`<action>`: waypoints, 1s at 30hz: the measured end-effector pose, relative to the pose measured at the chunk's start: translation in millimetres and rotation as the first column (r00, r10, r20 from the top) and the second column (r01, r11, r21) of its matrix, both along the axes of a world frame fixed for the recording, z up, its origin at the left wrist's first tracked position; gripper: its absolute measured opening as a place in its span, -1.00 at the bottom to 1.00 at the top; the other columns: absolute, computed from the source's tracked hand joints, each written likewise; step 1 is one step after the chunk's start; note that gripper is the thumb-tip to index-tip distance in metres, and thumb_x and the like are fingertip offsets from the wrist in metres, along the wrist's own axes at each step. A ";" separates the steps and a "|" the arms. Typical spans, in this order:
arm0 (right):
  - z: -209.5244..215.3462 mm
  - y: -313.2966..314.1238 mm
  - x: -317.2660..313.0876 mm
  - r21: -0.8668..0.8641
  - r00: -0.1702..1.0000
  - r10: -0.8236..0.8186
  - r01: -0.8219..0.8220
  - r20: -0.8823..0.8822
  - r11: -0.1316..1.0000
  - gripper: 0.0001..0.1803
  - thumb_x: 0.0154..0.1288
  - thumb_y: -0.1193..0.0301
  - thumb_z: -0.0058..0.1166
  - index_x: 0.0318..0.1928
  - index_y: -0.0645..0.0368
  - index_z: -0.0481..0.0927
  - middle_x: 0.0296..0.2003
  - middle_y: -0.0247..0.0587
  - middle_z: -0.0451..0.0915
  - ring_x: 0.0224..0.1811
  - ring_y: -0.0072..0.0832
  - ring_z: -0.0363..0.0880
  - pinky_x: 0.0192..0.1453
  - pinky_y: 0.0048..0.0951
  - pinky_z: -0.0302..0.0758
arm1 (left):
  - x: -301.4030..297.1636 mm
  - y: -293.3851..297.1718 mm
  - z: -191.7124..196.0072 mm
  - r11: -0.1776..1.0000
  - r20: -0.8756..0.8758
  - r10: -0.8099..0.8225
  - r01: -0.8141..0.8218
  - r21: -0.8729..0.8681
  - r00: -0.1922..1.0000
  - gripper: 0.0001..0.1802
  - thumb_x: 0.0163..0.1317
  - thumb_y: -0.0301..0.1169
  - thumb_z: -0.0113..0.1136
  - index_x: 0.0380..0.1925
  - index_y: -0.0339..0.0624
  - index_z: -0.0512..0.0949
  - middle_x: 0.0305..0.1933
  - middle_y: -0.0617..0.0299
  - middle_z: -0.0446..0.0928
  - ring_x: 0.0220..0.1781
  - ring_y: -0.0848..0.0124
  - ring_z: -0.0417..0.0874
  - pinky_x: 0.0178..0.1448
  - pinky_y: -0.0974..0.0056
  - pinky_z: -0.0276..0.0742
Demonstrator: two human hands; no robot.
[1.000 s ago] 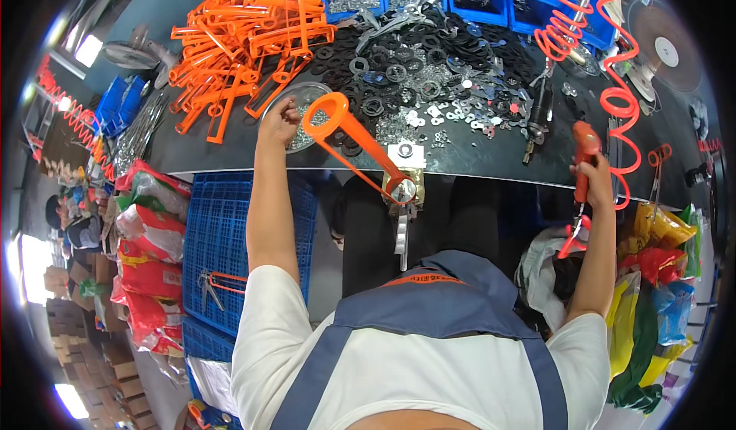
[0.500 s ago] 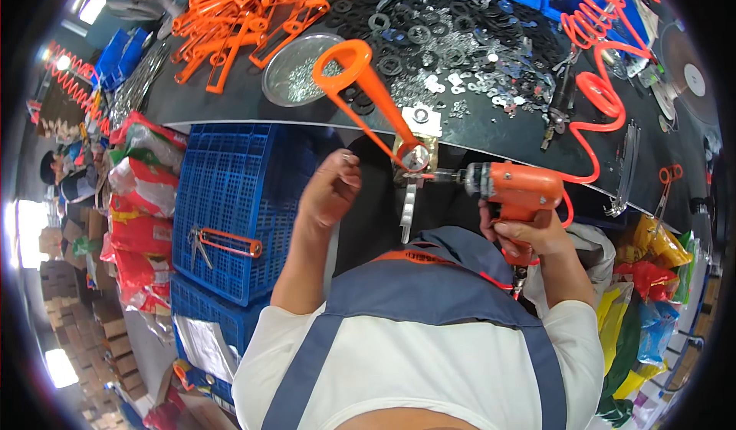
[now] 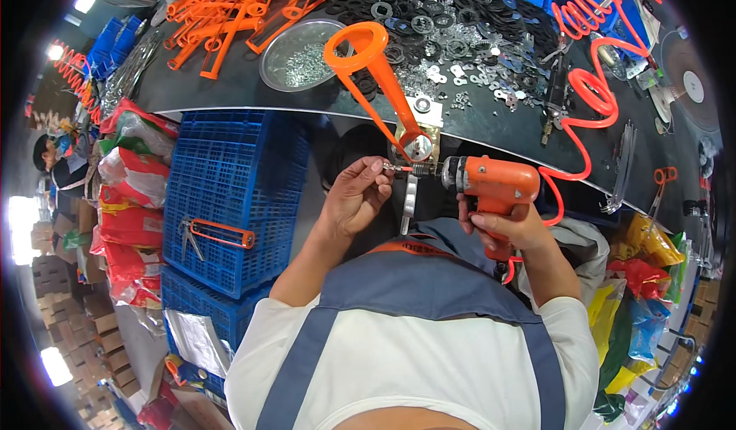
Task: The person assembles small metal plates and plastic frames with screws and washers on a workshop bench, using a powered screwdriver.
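My right hand point(image 3: 502, 223) grips an orange pneumatic screwdriver point(image 3: 502, 181) by its handle. The tool's bit points left, across the front of a small metal fixture point(image 3: 431, 116) at the bench edge. At the bit's tip, the thumb and fingers of my left hand point(image 3: 356, 198) are pinched on a small silver metal piece point(image 3: 389, 167), too small to name surely. An orange caulking gun frame point(image 3: 387, 93) leans up from the fixture, its ring end raised over the bench. Below it hangs a flat silver handle point(image 3: 410, 206).
On the bench point(image 3: 207, 96) lie a heap of orange frames point(image 3: 222, 16), a round dish point(image 3: 295, 58) of small fasteners, and scattered black and silver parts point(image 3: 429, 39). A coiled red air hose point(image 3: 598, 93) runs at right. Blue crates point(image 3: 218, 200) stand at left, bearing a caulking gun point(image 3: 222, 233).
My left hand has moved right and up, its fingertips now meeting the bit's tip. My right hand has shifted the screwdriver left.
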State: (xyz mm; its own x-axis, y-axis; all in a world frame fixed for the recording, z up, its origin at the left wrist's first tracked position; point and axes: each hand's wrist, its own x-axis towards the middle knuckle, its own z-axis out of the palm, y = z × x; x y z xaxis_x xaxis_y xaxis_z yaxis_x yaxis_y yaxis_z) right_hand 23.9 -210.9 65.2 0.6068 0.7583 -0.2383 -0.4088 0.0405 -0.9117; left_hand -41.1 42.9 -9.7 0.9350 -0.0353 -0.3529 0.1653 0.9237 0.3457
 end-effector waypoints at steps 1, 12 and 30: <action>-1.4 -1.2 -0.8 -0.002 1.000 -0.001 0.001 0.000 1.000 -0.57 0.10 0.55 0.15 0.02 0.36 0.41 -0.32 -0.07 0.53 -0.43 -0.46 0.54 -0.68 -0.65 0.36 | -0.2 -1.2 -1.1 0.999 -0.012 0.017 -0.017 0.051 1.000 -0.89 0.30 -0.47 0.06 -0.27 -0.29 0.51 -0.34 0.14 0.49 -0.39 0.51 0.47 -0.35 0.50 0.50; 1.6 -11.3 -2.5 -0.119 0.966 0.091 -0.064 0.241 0.991 -0.64 0.12 0.61 0.13 -0.03 0.25 0.47 -0.37 -0.27 0.56 -0.48 -0.62 0.50 -0.59 -0.62 0.41 | -2.4 -18.0 -3.6 0.962 0.035 0.035 -0.043 0.271 0.999 -0.90 0.27 -0.42 0.14 -0.37 -0.21 0.52 -0.45 0.23 0.52 -0.47 0.57 0.51 -0.36 0.45 0.48; 26.2 14.5 56.3 -0.466 0.966 0.166 -0.057 0.197 0.883 -0.65 0.11 0.57 0.06 -0.04 0.27 0.44 -0.43 -0.28 0.52 -0.55 -0.58 0.51 -0.65 -0.54 0.47 | 39.3 -24.3 -35.3 -0.429 0.518 -0.334 -0.617 0.660 0.787 -0.79 -0.02 -0.45 0.31 -0.31 -0.07 0.59 -0.63 0.25 0.43 -0.64 0.34 0.48 -0.56 0.28 0.39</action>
State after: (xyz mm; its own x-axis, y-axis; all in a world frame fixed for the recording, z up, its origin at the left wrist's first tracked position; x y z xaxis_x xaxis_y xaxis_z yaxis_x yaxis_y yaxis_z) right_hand 80.2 -196.4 91.4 0.6030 0.6661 -0.4390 -0.1676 -0.4322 -0.8861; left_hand -1.8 18.5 -45.0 0.7569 -0.0013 0.6535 -0.4389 -0.7418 0.5070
